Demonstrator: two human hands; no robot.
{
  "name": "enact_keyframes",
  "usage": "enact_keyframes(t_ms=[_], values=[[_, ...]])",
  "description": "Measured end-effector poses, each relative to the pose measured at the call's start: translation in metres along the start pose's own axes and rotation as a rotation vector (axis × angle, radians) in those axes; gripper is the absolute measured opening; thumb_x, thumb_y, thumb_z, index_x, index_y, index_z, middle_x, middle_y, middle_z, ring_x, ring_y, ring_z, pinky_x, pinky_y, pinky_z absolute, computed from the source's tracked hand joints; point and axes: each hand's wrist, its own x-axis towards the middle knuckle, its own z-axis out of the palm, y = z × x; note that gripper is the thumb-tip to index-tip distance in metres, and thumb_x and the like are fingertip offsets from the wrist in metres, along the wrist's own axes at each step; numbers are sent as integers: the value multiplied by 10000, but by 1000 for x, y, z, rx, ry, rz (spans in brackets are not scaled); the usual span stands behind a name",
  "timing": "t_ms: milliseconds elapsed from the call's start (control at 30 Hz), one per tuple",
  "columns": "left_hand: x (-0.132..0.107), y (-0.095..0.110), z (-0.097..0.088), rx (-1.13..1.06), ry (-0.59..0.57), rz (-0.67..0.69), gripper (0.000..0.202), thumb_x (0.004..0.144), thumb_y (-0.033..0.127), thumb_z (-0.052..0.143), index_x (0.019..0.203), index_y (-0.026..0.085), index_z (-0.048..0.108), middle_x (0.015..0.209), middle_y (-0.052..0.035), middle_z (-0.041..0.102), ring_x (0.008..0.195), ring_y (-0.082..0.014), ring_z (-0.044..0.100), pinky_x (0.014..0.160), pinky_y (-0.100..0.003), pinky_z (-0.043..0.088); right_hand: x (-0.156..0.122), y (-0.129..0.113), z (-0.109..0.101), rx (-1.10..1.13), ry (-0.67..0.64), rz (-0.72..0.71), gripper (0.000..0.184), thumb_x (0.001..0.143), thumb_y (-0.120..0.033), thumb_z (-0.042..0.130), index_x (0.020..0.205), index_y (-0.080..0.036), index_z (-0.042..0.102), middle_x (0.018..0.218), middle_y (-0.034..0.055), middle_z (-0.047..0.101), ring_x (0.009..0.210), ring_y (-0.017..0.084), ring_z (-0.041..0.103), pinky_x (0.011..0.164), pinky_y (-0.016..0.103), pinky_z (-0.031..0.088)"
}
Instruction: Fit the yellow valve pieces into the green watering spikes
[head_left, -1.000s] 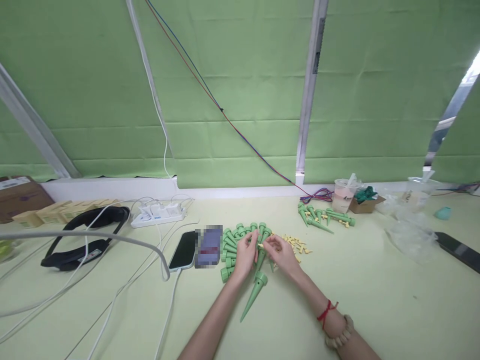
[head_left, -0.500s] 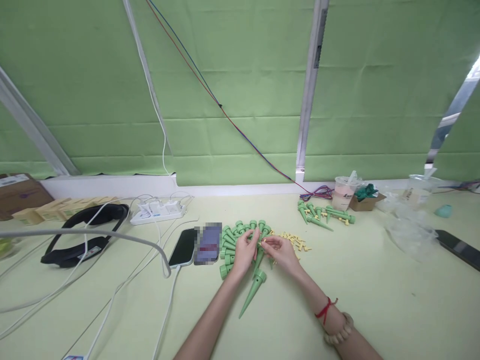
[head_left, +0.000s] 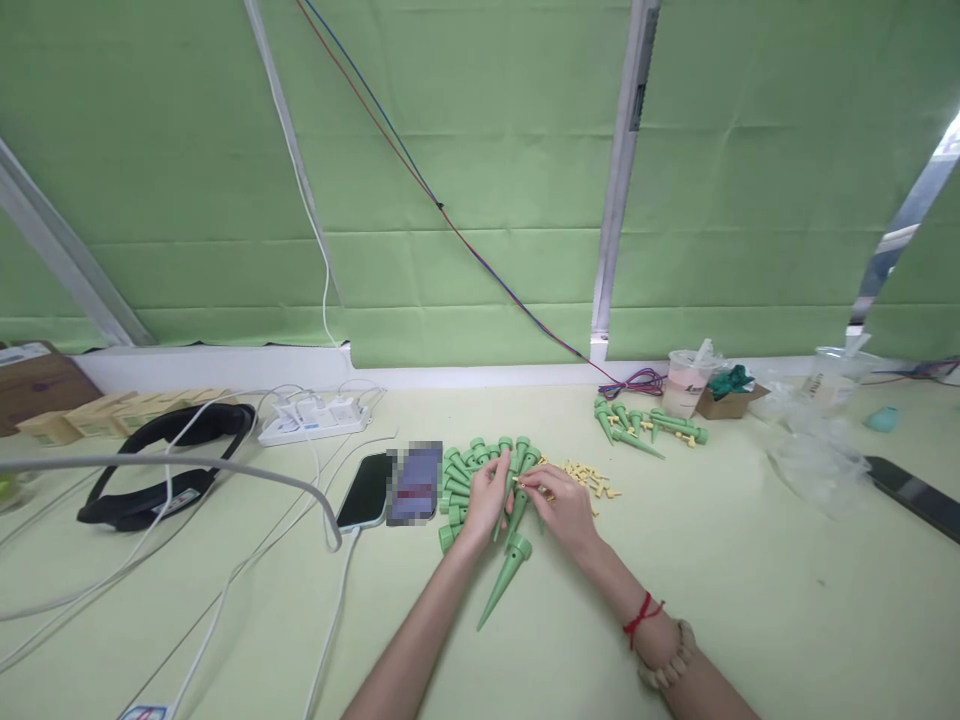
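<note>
My left hand [head_left: 484, 502] is closed around a green plastic watering spike [head_left: 500, 520], whose tapered tip points down toward me. Against the side of this spike, my right hand [head_left: 564, 508] pinches a small yellow valve peg [head_left: 518, 484]; my fingers partly cover it, and how deep it sits I cannot tell. More green spikes [head_left: 455, 502] lie fanned out around my left hand, caps outward. One single spike [head_left: 504, 580] rests on the table nearer to me. Just beyond my right hand lies a heap of loose yellow pegs [head_left: 596, 478].
Green spikes with yellow pegs [head_left: 634, 440] lie at the back right, near a drink cup [head_left: 686, 385] and a small cardboard box [head_left: 727, 402]. Two phones [head_left: 365, 490] lie left of my hands. White cables, a power strip [head_left: 311, 421] and a black headband [head_left: 127, 507] occupy the left side.
The yellow peg in my right fingers has come up to the spike in my left hand. That spike now shows more clearly between my hands, tip down.
</note>
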Motion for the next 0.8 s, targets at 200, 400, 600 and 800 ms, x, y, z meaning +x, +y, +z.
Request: enact_keyframes(t_ms=[200, 400, 600, 800], values=[[3, -2, -1, -7, 1, 36, 475, 750, 637, 438, 775, 170, 522, 311, 93, 350, 223, -65, 275, 236, -167, 214, 4, -2, 2, 181, -102, 344, 287, 714, -442, 613, 828, -180, 632, 747, 31, 668, 534, 141, 604, 506, 259, 496], [1, 0, -2, 22, -15, 39, 499, 742, 641, 452, 851, 163, 549, 308, 96, 349, 221, -65, 253, 240, -172, 191, 4, -4, 7, 535, -142, 595, 334, 617, -444, 670, 768, -152, 608, 581, 18, 615, 500, 159, 602, 499, 278, 509], [2, 2, -6, 57, 87, -14, 497, 766, 630, 416, 870, 163, 549, 306, 92, 343, 227, -82, 248, 258, -189, 197, 5, 6, 0, 284, -9, 428, 188, 635, -351, 633, 681, -172, 597, 696, 48, 669, 553, 162, 599, 526, 276, 486], [-1, 7, -14, 302, 227, 40, 460, 776, 614, 399, 888, 194, 549, 423, 42, 491, 345, -140, 454, 412, -239, 331, 14, 26, -23, 28, 110, 559, 364, 699, -498, 567, 798, -158, 652, 701, 66, 680, 578, 185, 611, 548, 284, 462]])
